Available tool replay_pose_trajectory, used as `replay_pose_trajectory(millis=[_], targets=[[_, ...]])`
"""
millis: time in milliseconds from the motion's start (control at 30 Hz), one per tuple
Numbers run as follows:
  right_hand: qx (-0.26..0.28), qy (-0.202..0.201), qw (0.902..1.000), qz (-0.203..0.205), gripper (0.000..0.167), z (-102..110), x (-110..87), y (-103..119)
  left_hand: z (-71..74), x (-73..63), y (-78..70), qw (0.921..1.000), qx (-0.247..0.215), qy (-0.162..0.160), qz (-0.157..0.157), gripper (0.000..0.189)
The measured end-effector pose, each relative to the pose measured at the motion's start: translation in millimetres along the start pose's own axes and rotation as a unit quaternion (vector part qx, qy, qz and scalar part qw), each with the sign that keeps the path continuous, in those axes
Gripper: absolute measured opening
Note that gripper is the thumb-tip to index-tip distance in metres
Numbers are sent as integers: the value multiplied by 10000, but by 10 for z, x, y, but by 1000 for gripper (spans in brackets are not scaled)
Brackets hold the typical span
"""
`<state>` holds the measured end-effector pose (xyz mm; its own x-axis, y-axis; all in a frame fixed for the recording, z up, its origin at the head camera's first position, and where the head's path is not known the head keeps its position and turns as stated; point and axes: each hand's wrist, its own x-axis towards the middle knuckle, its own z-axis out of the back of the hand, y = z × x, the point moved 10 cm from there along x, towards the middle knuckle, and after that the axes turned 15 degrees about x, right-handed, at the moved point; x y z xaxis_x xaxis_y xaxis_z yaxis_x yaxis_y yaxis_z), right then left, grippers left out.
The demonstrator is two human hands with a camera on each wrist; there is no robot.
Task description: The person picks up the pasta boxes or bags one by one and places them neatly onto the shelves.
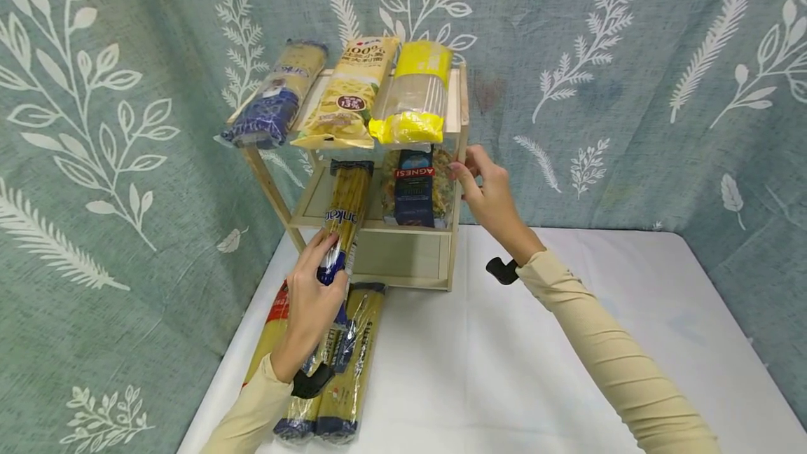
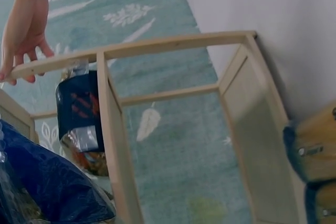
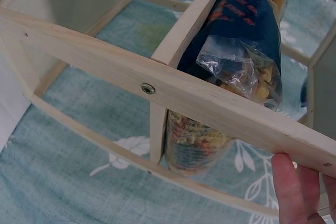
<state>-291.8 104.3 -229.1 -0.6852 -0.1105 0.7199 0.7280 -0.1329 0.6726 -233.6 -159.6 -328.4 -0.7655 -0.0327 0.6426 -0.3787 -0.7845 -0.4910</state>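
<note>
1. Grasping the blue pasta pack (image 1: 349, 205), the left hand (image 1: 310, 303) has its thumb and fingers about the nearer part; sound practice is a firm but light hold, since the long contents could snap if bent.
2. The pack runs forward from this hand, its far end reaching within the middle shelf (image 1: 309, 202), its near end out in front; a straight push, kept clear of the shelf's front edge, seems best.
3. The right hand (image 1: 488, 188) grips a side post of the wooden rack (image 1: 455, 251); steady bracing here should prevent sliding.
4. Right of the pack stands the Agnesi bag (image 1: 415, 195), best left unjostled.
5. Below the left hand, spaghetti packs (image 1: 353, 363) lie on the surface (image 1: 504, 370).
</note>
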Motion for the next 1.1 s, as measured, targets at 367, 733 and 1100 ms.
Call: replay_pose_trajectory(millis=[367,733,1100], targets=[[12,-6,10000,16,10,-4,-2,4,-127,308,86,9996,-102,211,133,55],[106,-24,9999,-52,8,1,-7,-1,-316,638,223,9959,34,775,455,52],[175,-36,9998,-57,11,4,0,-17,-448,937,264,9952,94,943,231,50]])
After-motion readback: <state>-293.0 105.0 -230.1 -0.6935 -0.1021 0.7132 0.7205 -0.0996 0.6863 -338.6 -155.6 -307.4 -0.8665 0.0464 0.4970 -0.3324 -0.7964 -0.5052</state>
